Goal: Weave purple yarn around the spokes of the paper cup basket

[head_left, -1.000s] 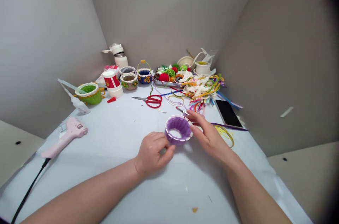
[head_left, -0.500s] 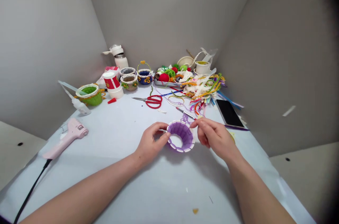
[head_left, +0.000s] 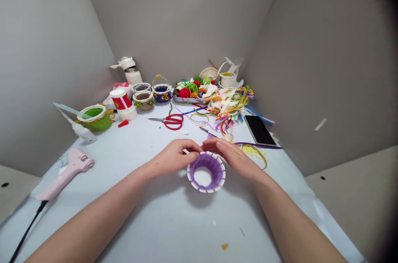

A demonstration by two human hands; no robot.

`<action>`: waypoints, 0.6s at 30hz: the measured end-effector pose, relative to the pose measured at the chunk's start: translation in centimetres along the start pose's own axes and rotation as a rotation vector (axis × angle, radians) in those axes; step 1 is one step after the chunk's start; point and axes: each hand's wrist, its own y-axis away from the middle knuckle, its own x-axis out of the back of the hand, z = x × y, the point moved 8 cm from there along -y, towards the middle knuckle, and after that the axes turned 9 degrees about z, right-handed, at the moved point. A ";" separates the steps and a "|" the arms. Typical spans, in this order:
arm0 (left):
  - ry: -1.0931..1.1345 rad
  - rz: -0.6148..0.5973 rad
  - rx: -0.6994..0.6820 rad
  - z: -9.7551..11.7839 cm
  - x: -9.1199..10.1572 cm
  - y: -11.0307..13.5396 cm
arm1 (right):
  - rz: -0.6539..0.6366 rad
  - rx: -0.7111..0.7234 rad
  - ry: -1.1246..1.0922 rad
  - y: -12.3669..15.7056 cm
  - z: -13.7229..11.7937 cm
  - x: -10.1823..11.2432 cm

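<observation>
A small cup wrapped in purple yarn [head_left: 214,168], with a white notched rim, is tilted so that its mouth faces me. My left hand [head_left: 177,156] grips the cup's upper left side, thumb at the rim and fingers behind. Just behind the far rim, my right hand [head_left: 233,157] stretches its fingers leftward almost to the left fingertips. Its thumb is hidden, and I cannot make out any yarn in it. Beyond the hands lie a pen [head_left: 210,132] and a loose loop of purple yarn [head_left: 228,135].
Red-handled scissors [head_left: 173,121] lie ahead. Left are a pink glue gun [head_left: 66,171], a squeeze bottle [head_left: 83,132], a green basket [head_left: 101,123] and a red-white cup [head_left: 122,100]. Small baskets, a yarn tray [head_left: 188,100] and colourful strips [head_left: 228,105] stand behind. A phone [head_left: 260,130] lies right.
My right hand has moved left from the cup's right side to behind its far rim, its pinched fingers now stretched out. The left hand stays on the cup. The view has shifted slightly.
</observation>
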 end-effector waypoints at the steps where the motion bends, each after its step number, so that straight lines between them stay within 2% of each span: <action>1: -0.026 -0.008 -0.002 0.2 0.1 0.2 | -0.025 0.008 0.024 0.1 -0.2 -0.3; 5: -0.099 -0.025 -0.018 0.6 0.1 0.9 | -0.059 0.042 0.120 0.2 -0.5 -0.6; 13: -0.184 0.038 -0.045 0.8 0.5 1.2 | -0.160 -0.059 0.102 0.0 0.9 -1.0; 18: -0.224 0.072 -0.067 0.9 1.5 1.1 | -0.082 -0.053 0.060 -0.3 0.6 -0.2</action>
